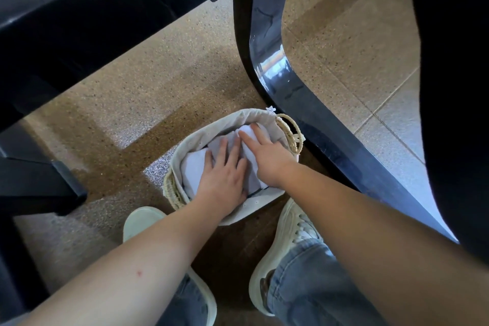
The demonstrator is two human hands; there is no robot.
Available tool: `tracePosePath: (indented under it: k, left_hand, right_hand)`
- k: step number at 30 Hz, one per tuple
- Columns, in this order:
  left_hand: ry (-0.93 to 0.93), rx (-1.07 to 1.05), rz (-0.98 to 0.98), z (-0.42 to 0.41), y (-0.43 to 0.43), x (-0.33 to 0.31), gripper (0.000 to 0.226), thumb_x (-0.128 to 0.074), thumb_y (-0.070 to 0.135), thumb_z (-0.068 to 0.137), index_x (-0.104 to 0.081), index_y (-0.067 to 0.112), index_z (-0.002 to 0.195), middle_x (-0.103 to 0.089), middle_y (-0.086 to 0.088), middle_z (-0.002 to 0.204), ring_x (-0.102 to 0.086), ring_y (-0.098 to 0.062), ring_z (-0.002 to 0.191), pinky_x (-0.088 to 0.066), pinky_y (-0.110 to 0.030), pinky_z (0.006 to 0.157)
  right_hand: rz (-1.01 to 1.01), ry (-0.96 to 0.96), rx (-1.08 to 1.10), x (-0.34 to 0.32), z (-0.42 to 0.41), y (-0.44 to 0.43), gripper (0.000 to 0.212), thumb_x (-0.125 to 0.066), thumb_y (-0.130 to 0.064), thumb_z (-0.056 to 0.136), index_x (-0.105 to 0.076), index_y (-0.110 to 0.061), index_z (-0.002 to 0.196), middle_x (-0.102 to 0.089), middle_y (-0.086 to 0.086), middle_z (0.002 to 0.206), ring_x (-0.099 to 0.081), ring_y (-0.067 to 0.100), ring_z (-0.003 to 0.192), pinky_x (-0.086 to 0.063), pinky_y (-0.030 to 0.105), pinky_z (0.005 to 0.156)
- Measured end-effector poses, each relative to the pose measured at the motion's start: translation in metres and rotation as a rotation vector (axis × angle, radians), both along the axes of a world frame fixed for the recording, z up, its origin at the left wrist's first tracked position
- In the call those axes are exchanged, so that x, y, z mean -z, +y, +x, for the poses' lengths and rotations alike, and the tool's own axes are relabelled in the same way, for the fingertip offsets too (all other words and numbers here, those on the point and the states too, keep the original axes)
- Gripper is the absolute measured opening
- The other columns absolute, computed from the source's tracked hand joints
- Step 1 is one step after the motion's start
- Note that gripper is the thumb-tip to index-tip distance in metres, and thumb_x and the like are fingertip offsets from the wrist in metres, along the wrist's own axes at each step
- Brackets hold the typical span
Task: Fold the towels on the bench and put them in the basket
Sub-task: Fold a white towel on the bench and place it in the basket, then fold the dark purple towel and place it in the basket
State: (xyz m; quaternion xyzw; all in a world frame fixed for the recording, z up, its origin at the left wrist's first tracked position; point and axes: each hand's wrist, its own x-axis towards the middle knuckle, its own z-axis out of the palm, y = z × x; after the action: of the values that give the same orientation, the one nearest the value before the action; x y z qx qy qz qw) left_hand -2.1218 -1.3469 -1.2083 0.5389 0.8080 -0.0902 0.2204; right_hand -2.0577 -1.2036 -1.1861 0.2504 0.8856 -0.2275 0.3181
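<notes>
While the left hand (225, 174) and right hand (267, 159) press flat, fingers extended, gripping nothing, the soft, light towels (194, 171) beneath them in the basket (173, 194) are best taken by folded edges.

Head view, from high up, tilted steeply down along both bare forearms. Centred on the basket (172, 190) on the floor (132, 103), with left hand (225, 176) and right hand (267, 159) flat on the towels (194, 172) there. Close in, hands at full stretch below the lens. Wide angle: shoes (288, 227) just nearer than the hands, black frame (277, 66) curving beyond them.
</notes>
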Motion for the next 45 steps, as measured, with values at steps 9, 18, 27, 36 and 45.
tracePosePath:
  k: [9,18,27,36,45]
  left_hand:
    - [-0.128,0.025,-0.106,-0.009,-0.007,-0.004,0.065,-0.039,0.061,0.095,-0.024,0.033,0.152,0.03,-0.005,0.164,0.031,-0.04,0.147,0.002,-0.068,0.118]
    - [-0.247,-0.103,-0.263,-0.009,-0.008,-0.025,0.059,-0.043,0.058,0.096,-0.018,0.048,0.149,0.039,0.008,0.158,0.028,-0.05,0.145,-0.012,-0.089,0.097]
    - [-0.198,-0.125,-0.222,0.0,-0.036,-0.057,0.061,-0.04,0.045,0.101,-0.019,0.032,0.157,0.014,-0.003,0.168,0.009,-0.043,0.152,-0.026,-0.07,0.112]
    - [-0.087,-0.146,-0.066,0.011,-0.049,-0.122,0.06,-0.042,0.04,0.102,-0.021,0.034,0.158,0.007,-0.006,0.169,0.007,-0.035,0.154,-0.03,-0.056,0.118]
    - [0.031,-0.062,0.242,0.036,-0.056,-0.214,0.056,-0.048,0.034,0.101,-0.034,0.03,0.155,-0.017,-0.009,0.166,-0.02,-0.032,0.151,-0.037,-0.047,0.112]
  right_hand:
    - [-0.016,-0.022,0.089,0.005,0.014,-0.012,0.105,-0.06,-0.011,0.095,0.018,-0.05,0.154,0.043,-0.01,0.157,0.01,0.042,0.154,-0.024,0.05,0.123]
    - [-0.004,-0.12,0.106,0.004,0.001,-0.01,0.113,-0.062,-0.007,0.092,0.021,-0.056,0.149,0.048,-0.017,0.153,0.018,0.04,0.152,-0.027,0.057,0.121]
    - [-0.021,-0.004,0.287,-0.036,0.017,-0.024,0.082,-0.06,-0.016,0.093,-0.017,-0.034,0.16,-0.009,0.009,0.168,-0.01,0.037,0.154,-0.03,0.05,0.12]
    - [-0.011,0.198,0.312,-0.122,0.048,-0.038,0.07,-0.054,-0.012,0.096,-0.028,-0.026,0.159,-0.034,0.005,0.161,-0.042,0.029,0.141,-0.046,0.037,0.108]
    - [0.064,0.395,0.265,-0.194,0.072,-0.067,0.066,-0.06,-0.021,0.095,-0.033,-0.03,0.156,-0.032,0.001,0.161,-0.038,0.025,0.144,-0.041,0.037,0.112]
